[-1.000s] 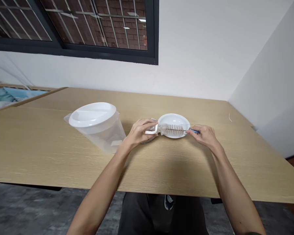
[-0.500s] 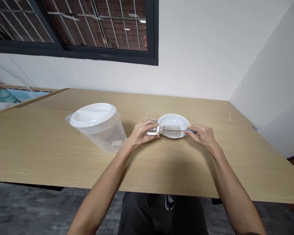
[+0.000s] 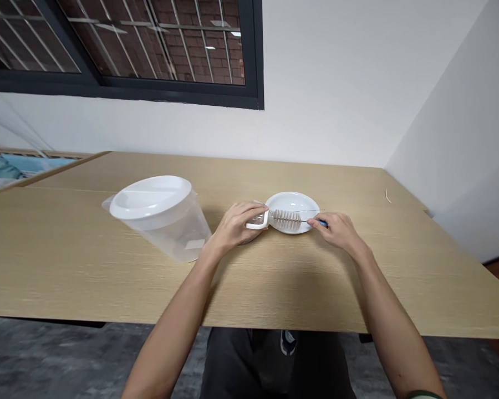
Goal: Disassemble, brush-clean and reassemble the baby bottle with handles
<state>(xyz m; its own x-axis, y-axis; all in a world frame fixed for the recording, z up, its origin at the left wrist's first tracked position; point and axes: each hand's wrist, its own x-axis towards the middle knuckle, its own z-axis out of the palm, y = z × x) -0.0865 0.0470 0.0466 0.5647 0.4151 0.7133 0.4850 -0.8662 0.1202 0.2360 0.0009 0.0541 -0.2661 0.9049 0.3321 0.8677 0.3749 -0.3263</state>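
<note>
Well in from front edge of counter (image 3: 249, 302), L hand (image 3: 234, 224) grips white-handled vessel (image 3: 266, 218); R hand (image 3: 339, 228) pinches brush (image 3: 288, 220), best aligned w/ vessel.

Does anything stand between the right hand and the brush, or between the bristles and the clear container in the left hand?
Nothing visible does: the right hand grips the brush by its blue handle, and the bristles reach the clear container in the left hand. The white bowl shows behind the bristles, not between.

Bristly brush (image 3: 288, 220), glossy bowl (image 3: 290, 201), smooth plastic pitcher (image 3: 170, 234)
</note>
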